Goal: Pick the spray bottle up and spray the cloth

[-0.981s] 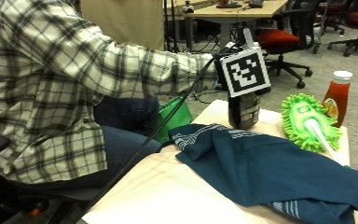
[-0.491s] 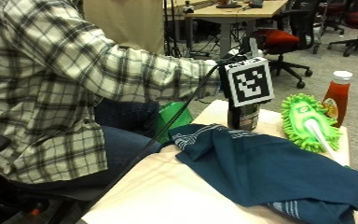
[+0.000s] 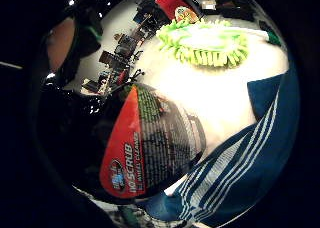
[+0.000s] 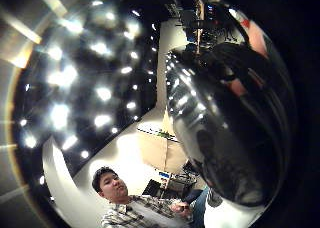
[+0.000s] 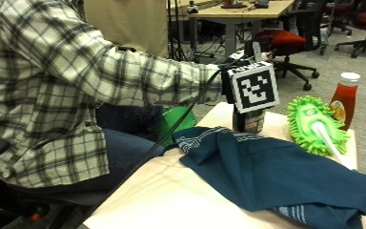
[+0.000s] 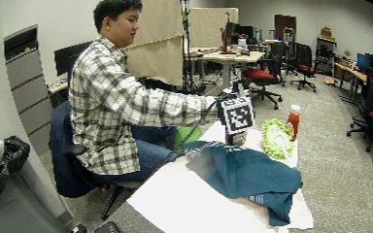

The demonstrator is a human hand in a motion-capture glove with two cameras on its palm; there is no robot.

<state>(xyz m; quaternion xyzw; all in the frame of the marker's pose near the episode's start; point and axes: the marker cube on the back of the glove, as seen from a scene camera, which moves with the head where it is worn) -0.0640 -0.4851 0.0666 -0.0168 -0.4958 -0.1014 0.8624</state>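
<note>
A dark spray bottle (image 5: pixel 248 121) with a red label stands upright on the white table (image 5: pixel 170 191), at the far edge of the blue striped cloth (image 5: pixel 278 174). My gloved right hand (image 5: pixel 227 89) is at the bottle's upper part, just below its trigger head, and wraps round it. Most of the hand is hidden in the outside view. The bottle (image 3: pixel 150 148) fills the little finger side palm view, with the cloth (image 3: pixel 250 158) lying beside its base. In the thumb side palm view the glossy bottle (image 4: pixel 225 123) sits right against the palm, with a fingertip (image 4: pixel 256 35) curled past it.
A green fluffy duster (image 5: pixel 316 124) lies on the table beside the bottle and the cloth. A ketchup bottle (image 5: pixel 345 98) stands behind the duster at the table's far corner. A green bin (image 5: pixel 177 121) sits on the floor by the person's knee. Office chairs and desks stand further back.
My hand has come down a little onto the bottle's upper part. The bottle, the cloth and the duster have stayed in place.
</note>
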